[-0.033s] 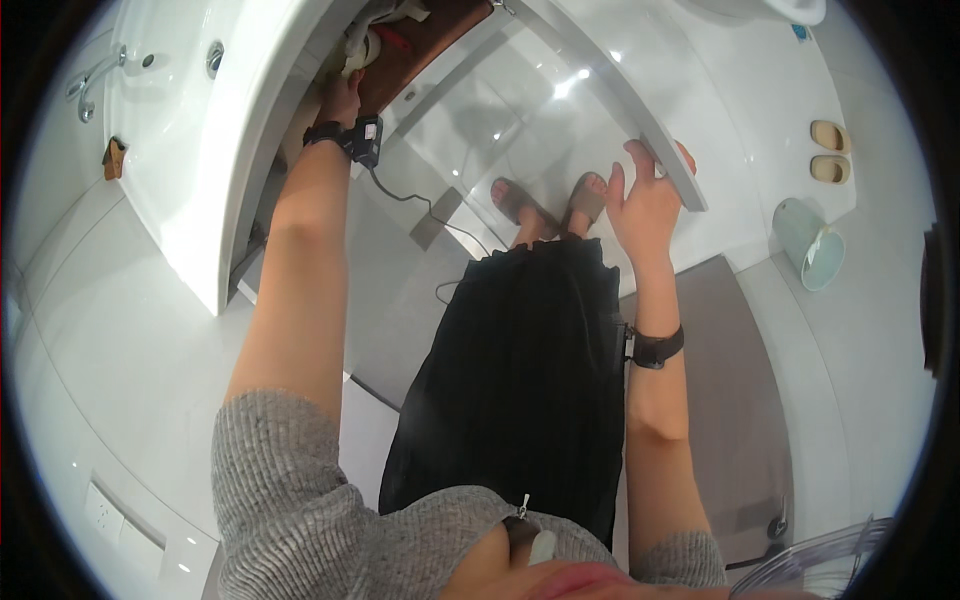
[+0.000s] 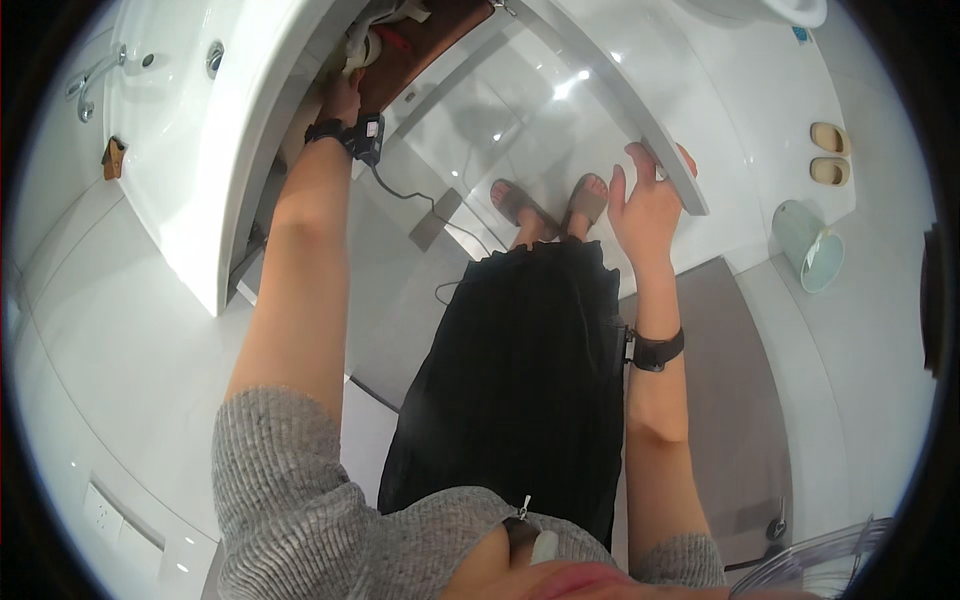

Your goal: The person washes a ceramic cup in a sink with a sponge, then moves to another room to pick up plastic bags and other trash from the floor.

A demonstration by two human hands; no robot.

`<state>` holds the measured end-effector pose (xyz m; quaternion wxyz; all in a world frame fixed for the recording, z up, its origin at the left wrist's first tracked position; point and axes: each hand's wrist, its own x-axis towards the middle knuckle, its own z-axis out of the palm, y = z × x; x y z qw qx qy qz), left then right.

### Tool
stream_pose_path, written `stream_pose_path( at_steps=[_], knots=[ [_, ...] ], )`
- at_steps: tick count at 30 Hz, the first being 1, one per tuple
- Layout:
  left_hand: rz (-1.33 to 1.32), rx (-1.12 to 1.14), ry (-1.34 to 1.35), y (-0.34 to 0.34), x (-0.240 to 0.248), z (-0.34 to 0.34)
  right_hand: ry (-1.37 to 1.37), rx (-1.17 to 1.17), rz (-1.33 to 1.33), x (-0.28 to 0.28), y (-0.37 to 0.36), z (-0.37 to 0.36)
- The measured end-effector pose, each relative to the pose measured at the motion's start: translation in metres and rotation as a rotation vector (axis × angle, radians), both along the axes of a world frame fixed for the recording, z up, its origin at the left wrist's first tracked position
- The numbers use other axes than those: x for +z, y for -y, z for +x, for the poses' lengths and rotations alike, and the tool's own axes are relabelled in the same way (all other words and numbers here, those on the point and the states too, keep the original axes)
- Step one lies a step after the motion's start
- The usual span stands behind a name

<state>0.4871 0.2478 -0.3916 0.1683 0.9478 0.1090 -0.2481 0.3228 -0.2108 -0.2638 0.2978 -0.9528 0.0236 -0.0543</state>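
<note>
My left hand (image 2: pixel 342 100) is inside the open cabinet below the washbasin, against a jumble of white and red items (image 2: pixel 375 45). Its fingers are mostly hidden, so whether they hold anything is unclear. A black device (image 2: pixel 368 139) with a cable is strapped at that wrist. On the other side, my right hand (image 2: pixel 645 205) grips the edge of the grey cabinet door (image 2: pixel 625 105), which stands swung out. The thumb and a finger show on the near face, and fingertips show past the far face. A black band (image 2: pixel 656 349) circles the right forearm.
The white basin (image 2: pixel 180 180) with a chrome tap (image 2: pixel 95 85) is at the left. A brown panel (image 2: pixel 430 50) lines the cabinet. Beige slippers (image 2: pixel 829 153) and a pale green bin (image 2: pixel 808 247) are at the right. A grey door (image 2: pixel 720 400) stands beside my right arm.
</note>
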Motion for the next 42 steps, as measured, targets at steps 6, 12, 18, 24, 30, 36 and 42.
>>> stream_pose_path(
  at_steps=[6,12,18,24,30,36,42],
  knots=[
    [0.256,-0.284,-0.006,-0.009,-0.03,0.011,-0.007,0.008,-0.013,0.003,-0.004,0.002],
    [0.17,-0.04,0.293,-0.012,-0.04,0.013,-0.019,-0.014,0.0,0.0,-0.009,0.003],
    [-0.1,-0.058,0.363,0.017,-0.038,-0.002,-0.061,-0.018,-0.014,-0.006,0.001,-0.003],
    [0.266,0.035,-0.064,0.079,-0.029,-0.017,-0.123,-0.016,-0.066,-0.006,0.018,-0.011],
    [-0.913,1.299,0.195,0.082,-0.027,-0.07,-0.114,-0.002,-0.036,-0.002,0.005,-0.008],
    [-0.997,1.243,0.156,0.104,-0.001,-0.092,-0.077,-0.027,-0.037,-0.001,0.001,-0.008],
    [-0.804,1.01,-0.044,0.117,0.022,-0.105,-0.396,-0.213,-0.045,-0.038,-0.024,-0.047]
  ],
)
